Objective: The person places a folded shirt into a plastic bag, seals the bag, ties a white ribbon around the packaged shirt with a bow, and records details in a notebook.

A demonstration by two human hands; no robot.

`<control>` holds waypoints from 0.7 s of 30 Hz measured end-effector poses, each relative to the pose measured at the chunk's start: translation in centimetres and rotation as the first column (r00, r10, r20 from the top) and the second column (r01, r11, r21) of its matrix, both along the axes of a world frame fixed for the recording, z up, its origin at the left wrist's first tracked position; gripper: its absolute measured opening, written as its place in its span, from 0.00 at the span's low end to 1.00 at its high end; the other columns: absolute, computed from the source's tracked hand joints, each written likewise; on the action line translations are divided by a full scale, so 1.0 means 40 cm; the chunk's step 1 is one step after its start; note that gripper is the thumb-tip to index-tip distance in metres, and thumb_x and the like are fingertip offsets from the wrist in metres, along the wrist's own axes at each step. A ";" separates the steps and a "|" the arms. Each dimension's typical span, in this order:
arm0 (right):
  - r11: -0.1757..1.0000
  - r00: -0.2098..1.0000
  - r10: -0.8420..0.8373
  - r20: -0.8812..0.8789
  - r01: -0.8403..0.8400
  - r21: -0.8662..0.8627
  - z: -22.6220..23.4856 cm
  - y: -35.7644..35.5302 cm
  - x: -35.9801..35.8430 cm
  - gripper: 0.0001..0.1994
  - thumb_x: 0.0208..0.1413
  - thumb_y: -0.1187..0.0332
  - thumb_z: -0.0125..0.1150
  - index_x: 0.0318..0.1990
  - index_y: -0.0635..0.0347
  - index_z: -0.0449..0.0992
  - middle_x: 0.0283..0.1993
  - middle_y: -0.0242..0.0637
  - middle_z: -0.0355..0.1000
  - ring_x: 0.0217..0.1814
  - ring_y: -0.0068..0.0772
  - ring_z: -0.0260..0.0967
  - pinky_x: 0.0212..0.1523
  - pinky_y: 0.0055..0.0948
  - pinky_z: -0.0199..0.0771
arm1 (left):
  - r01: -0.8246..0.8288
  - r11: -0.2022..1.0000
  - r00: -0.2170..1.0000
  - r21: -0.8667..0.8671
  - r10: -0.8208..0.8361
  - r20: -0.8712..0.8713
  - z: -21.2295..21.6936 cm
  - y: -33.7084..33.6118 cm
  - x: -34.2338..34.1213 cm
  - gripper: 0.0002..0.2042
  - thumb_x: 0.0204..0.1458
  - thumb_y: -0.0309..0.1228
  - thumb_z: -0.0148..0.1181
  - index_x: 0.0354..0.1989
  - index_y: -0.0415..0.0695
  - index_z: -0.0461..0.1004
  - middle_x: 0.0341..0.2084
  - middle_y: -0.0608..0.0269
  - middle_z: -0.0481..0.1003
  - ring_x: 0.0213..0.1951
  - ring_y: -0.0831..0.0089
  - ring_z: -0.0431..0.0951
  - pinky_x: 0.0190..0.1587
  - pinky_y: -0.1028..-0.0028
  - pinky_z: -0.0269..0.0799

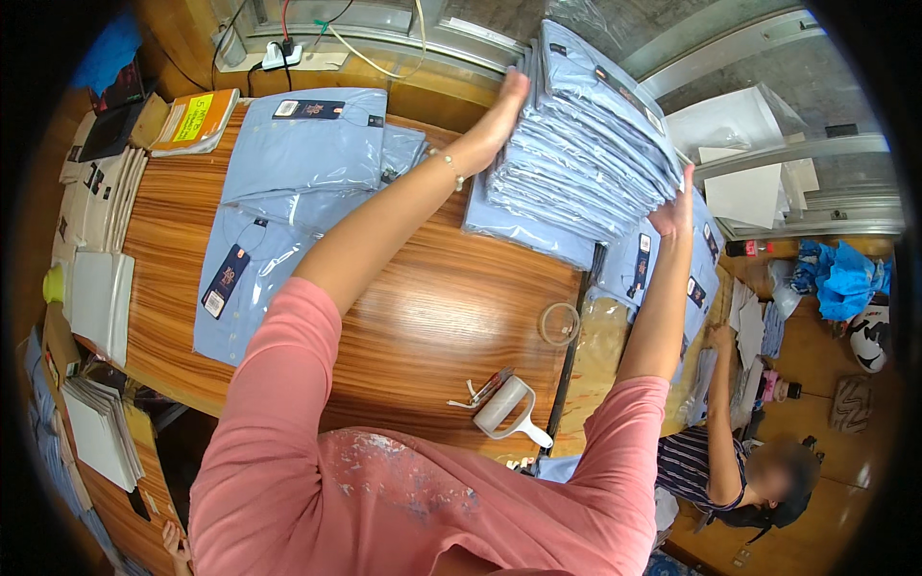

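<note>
Both my arms reach to the far side of the wooden table (pixel 432 307), around a tall stack of folded light-blue shirts (pixel 586 154) in clear plastic bags. My left hand (pixel 501 110) presses the stack's left side. Under its right side my right hand (pixel 674 209) is curled, partly hidden by the bags. The stack leans, its layers fanned toward me. Another bagged blue shirt (pixel 538 240) lies flat beneath it. Dark hang tags show on the top shirt and on several others nearby.
More bagged blue shirts (pixel 307 158) lie at left. Near me are a white lint roller (pixel 507 407), a small dark-handled tool (pixel 492 386) and a tape roll (pixel 559 324). Orange booklets (pixel 195 122) sit at far left. A person in a striped top (pixel 701 466) works at right. A window frame (pixel 461 48) borders the back.
</note>
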State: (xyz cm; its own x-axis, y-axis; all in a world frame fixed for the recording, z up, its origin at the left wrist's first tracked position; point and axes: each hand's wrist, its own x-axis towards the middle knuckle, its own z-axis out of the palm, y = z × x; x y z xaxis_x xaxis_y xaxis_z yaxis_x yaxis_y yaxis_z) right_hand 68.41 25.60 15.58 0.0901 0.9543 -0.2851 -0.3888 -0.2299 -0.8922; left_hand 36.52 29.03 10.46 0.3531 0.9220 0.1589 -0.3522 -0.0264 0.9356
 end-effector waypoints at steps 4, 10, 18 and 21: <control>0.984 0.994 -0.089 0.059 0.097 -0.151 -0.007 -0.032 -0.037 0.37 0.56 0.36 0.36 0.60 0.57 0.63 0.62 0.42 0.61 0.64 0.42 0.56 0.60 0.51 0.56 | 0.032 0.986 0.999 -0.164 -0.029 0.023 -0.051 -0.030 0.002 0.44 0.54 0.64 0.31 0.68 0.41 0.32 0.68 0.54 0.33 0.69 0.65 0.31 0.67 0.68 0.29; 0.995 0.999 -0.030 0.040 0.033 -0.094 -0.088 -0.041 -0.003 0.36 0.55 0.35 0.37 0.63 0.52 0.60 0.65 0.39 0.58 0.67 0.43 0.53 0.62 0.56 0.48 | 0.183 0.956 0.959 -0.230 -0.123 0.254 -0.038 -0.045 -0.007 0.43 0.55 0.64 0.29 0.67 0.37 0.41 0.68 0.52 0.38 0.68 0.65 0.38 0.67 0.71 0.36; 0.999 0.991 -0.039 0.130 0.043 -0.033 -0.206 -0.106 0.021 0.38 0.56 0.35 0.35 0.67 0.50 0.51 0.70 0.39 0.47 0.71 0.44 0.41 0.65 0.52 0.46 | -0.288 0.918 0.954 -0.272 0.253 -0.159 -0.272 -0.192 0.077 0.40 0.58 0.59 0.31 0.66 0.35 0.40 0.67 0.48 0.41 0.68 0.61 0.39 0.68 0.65 0.34; 0.989 0.990 -0.135 0.050 0.138 -0.058 -0.148 -0.118 -0.065 0.36 0.57 0.38 0.37 0.65 0.53 0.54 0.68 0.41 0.51 0.68 0.46 0.48 0.64 0.48 0.50 | -0.437 0.889 0.874 -0.137 0.384 -0.297 -0.282 -0.199 0.108 0.41 0.56 0.60 0.35 0.65 0.35 0.42 0.65 0.43 0.44 0.67 0.54 0.42 0.66 0.59 0.36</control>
